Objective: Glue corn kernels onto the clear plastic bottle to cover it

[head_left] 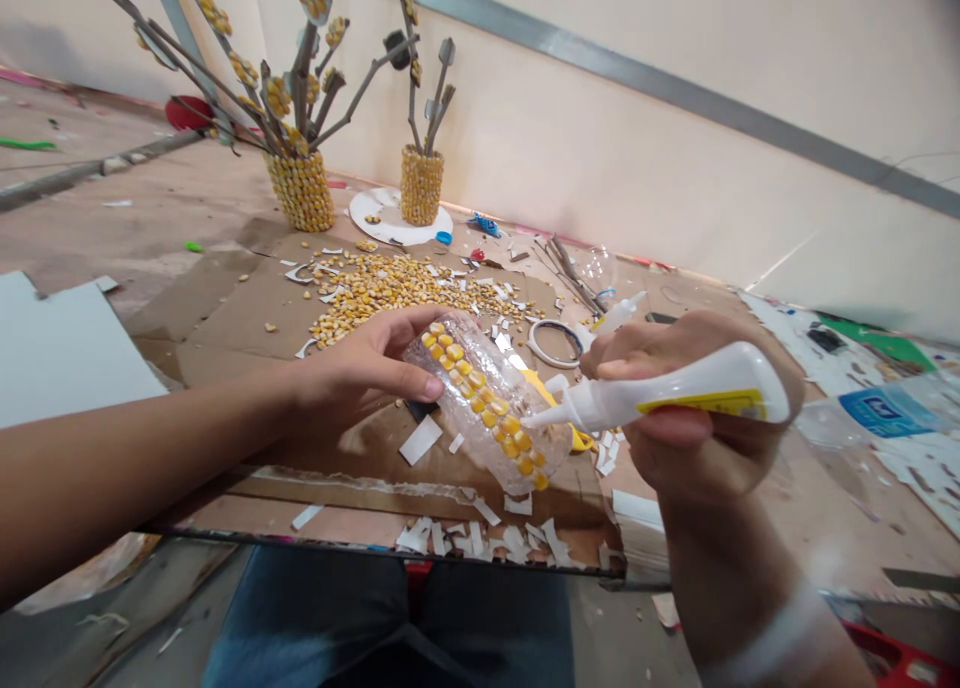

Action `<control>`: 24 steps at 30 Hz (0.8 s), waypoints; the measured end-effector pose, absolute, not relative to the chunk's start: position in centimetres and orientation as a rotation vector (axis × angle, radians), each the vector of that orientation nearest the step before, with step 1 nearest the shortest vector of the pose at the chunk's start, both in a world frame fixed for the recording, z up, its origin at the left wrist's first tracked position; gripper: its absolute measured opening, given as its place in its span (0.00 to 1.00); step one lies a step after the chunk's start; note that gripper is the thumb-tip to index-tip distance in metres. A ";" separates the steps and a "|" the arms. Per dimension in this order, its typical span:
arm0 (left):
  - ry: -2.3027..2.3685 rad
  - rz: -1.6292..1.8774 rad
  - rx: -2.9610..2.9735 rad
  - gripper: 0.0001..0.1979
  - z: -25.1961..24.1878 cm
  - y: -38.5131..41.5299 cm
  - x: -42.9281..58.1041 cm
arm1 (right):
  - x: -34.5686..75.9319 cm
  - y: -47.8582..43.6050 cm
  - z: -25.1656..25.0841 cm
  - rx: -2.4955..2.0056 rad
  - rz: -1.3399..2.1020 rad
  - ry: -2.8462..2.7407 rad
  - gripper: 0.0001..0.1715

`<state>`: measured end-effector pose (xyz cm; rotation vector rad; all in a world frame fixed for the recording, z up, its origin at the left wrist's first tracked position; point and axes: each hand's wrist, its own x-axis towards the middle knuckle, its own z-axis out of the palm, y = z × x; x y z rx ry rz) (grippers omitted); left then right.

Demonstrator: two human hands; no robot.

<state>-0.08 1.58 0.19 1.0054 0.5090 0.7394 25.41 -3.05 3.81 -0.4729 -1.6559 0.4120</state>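
My left hand [390,363] is closed around one end of a clear plastic cylinder [480,448], holding it tilted above the cardboard. Rows of yellow corn kernels [487,408] are stuck along its side, and the bare plastic looks wet and shiny. In my right hand [682,398] is a white glue bottle [697,383] with a yellow label, gripped between thumb and fingers. Its nozzle points left and meets the cylinder beside the kernels. A heap of loose corn kernels [390,288] lies on the cardboard beyond my left hand.
Two kernel-covered pots with branches, one larger [300,193] and one smaller [422,185], stand near the wall. White paper scraps [487,540] litter the front edge. A tape roll [556,343] lies mid-table, a clear plastic bottle [885,410] at right, and a white board [67,353] at left.
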 end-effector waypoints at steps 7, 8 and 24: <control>0.498 0.749 0.980 0.32 0.2 1.8 0.1 | 25.3 -2.8 4.2 -0.483 0.394 -1.656 0.15; 0.500 0.745 0.977 0.32 0.2 1.9 0.1 | 25.3 -2.8 4.2 -0.486 0.398 -1.659 0.15; 0.475 0.773 0.999 0.30 -0.4 2.3 0.0 | 25.3 -3.2 4.3 -0.515 0.443 -1.625 0.14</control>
